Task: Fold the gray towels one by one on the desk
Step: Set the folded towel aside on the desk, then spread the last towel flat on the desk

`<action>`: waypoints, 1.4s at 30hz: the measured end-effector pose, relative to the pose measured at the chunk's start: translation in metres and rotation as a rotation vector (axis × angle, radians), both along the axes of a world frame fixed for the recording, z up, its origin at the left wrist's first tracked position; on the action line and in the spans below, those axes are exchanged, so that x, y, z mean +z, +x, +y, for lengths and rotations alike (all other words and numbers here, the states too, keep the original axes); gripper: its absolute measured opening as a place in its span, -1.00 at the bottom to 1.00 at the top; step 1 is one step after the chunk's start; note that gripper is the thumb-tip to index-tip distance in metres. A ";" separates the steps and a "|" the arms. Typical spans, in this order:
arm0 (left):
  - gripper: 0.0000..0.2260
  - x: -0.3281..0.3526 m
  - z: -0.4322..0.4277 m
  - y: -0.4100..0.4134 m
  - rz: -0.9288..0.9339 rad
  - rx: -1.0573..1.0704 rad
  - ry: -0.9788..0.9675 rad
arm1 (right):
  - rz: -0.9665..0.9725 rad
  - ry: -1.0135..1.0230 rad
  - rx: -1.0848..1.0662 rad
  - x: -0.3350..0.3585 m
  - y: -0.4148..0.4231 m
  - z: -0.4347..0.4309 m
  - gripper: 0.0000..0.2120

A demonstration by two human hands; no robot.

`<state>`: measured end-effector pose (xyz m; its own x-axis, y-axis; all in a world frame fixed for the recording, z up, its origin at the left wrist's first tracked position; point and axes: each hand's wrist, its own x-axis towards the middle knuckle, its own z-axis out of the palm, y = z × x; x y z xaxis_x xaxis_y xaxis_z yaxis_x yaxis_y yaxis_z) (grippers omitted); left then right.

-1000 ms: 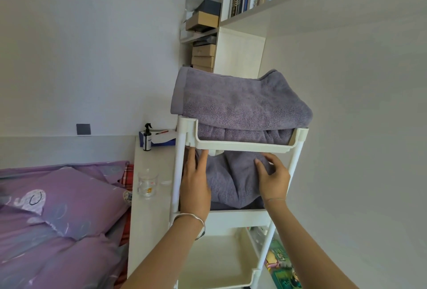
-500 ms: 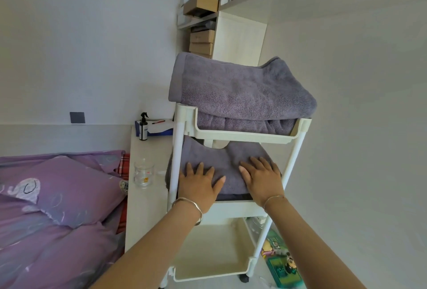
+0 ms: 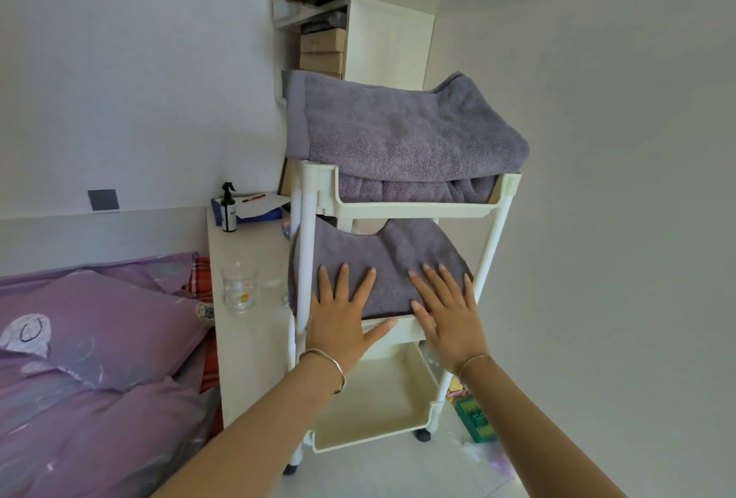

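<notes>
Bare forearms, one metal band at each wrist.
The left hand (image 3: 338, 324) has a slim, rounded metal bangle (image 3: 324, 352) with a silvery-gold sheen, loose at the wrist. The right hand (image 3: 452, 324) has a finer wire bracelet (image 3: 474, 360) of warmer gold tone. Both arms are uncovered to the frame's edge, and the fingernails are short and plain.

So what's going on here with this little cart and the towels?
A person is pressing both hands flat, fingers spread, on a gray towel on the middle shelf of a white cart. The left hand and the right hand lie side by side, gripping nothing. More gray towels are piled on the top shelf. The desk stands beside the cart, next to the left hand, with no towel on it.
</notes>
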<state>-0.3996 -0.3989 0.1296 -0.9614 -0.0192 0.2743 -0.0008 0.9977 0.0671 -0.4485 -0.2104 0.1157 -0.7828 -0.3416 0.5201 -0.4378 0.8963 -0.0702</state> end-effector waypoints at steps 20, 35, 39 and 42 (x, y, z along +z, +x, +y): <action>-0.42 -0.015 0.074 0.071 0.154 -0.723 0.187 | -0.253 -0.111 -0.497 -0.047 0.210 0.100 -0.19; -0.34 -0.075 0.254 0.275 -0.108 -1.359 0.029 | -0.354 -0.244 -1.251 -0.081 0.534 0.182 -0.52; -0.32 -0.095 0.292 0.320 -0.177 -1.470 0.039 | -0.378 -0.366 -1.355 -0.102 0.597 0.200 -0.51; -0.34 -0.109 0.323 0.342 -0.180 -1.499 0.055 | -0.350 -0.493 -1.362 -0.115 0.619 0.216 -0.53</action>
<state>-0.0577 -0.0761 0.0209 -0.1201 0.9753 0.1854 0.9737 0.0794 0.2134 0.1701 0.0061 0.0011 -0.4547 0.8865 0.0857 0.7980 0.4483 -0.4027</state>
